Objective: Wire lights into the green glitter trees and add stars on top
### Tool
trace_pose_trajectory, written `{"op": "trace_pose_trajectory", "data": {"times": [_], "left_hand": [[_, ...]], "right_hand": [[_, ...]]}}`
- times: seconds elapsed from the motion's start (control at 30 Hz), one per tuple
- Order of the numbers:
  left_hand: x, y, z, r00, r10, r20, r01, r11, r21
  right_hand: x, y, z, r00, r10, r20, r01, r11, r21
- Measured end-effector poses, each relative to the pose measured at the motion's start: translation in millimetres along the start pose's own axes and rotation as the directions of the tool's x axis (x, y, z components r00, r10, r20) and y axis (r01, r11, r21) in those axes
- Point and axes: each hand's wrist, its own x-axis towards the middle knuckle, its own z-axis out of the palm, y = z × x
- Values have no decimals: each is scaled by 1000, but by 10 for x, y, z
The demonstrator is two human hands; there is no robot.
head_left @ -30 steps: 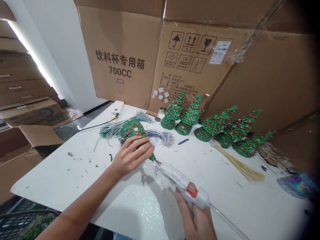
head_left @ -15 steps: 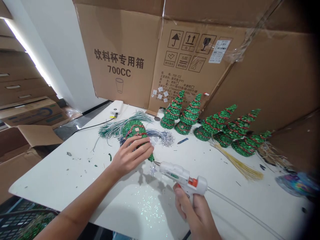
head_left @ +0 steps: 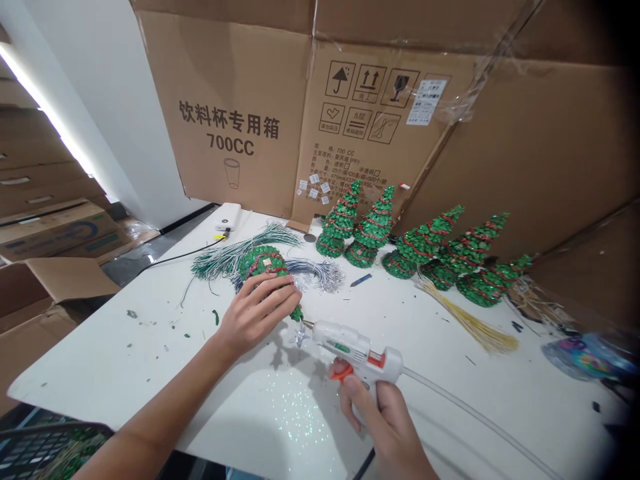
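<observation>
My left hand [head_left: 263, 310] is closed over a small green tinsel Christmas tree [head_left: 263, 260], which lies tilted with its tip toward me. At that tip is a clear star [head_left: 300, 337], close above the white table [head_left: 165, 360]. My right hand [head_left: 373, 403] grips a white glue gun [head_left: 350, 343] by its handle, a finger at the orange trigger. The gun's metal nozzle meets or nearly meets the tree's tip beside the star; whether they touch I cannot tell. A long clear glue stick [head_left: 475, 410] sticks out of the gun's back.
Several finished green trees [head_left: 375, 230] stand along the back by a large cardboard box [head_left: 240, 80]. Bundles of green wire [head_left: 220, 257], silvery wire [head_left: 325, 270] and yellow wire [head_left: 465, 320] lie around. A white power bank [head_left: 227, 217] with a cable sits at the back left.
The whole view has shifted slightly. A finger of my right hand now shows on the orange trigger, which stands out more. The left hand keeps its hold on the tree.
</observation>
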Motion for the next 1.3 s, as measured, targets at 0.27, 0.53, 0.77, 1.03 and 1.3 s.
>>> {"op": "trace_pose_trajectory", "data": {"times": [0.27,0.53,0.77,1.03,1.3], "left_hand": [[-21,-5,16,1000,3,10,-3,1000,-5],[-7,-3,20,999,-41,-13,40,998,-53],[156,-111,20,924,-299,-238,282,954,-103],[927,-253,-230,800,-569,-194,498,808,-316],[1649,-184,-81,748,-655,108,530,491,-692]], "right_hand": [[40,-20,-10,996,88,-2,-88,996,13],[7,-15,15,995,63,-83,-56,994,89],[38,131,-289,984,-15,-177,28,997,71],[18,336,-571,944,-76,-321,-79,894,-442],[78,422,-405,956,-139,-258,-117,626,-771]]}}
